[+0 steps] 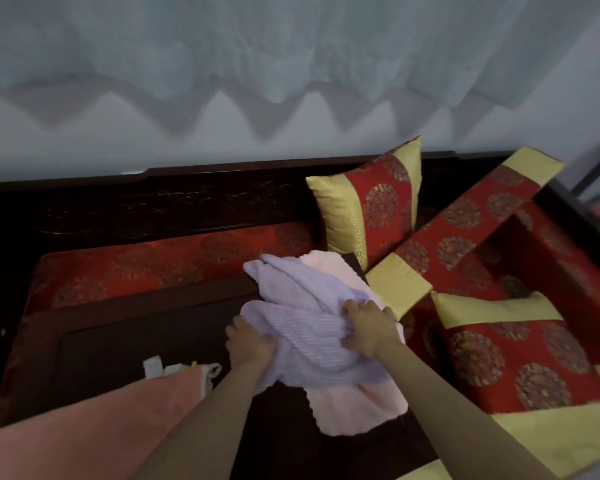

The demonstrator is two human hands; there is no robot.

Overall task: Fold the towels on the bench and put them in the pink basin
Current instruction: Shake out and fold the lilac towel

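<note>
My left hand (252, 344) and right hand (371, 329) both grip the crumpled lilac towel (291, 289), which lies over a pink towel (361, 407) on the bench (136, 341). Folding only starts, I think; next I must spread it flat.

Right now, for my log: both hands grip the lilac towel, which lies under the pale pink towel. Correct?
No. In the head view the lilac towel lies on the pale pink towel, not under it. The left hand and right hand grip it.
</note>
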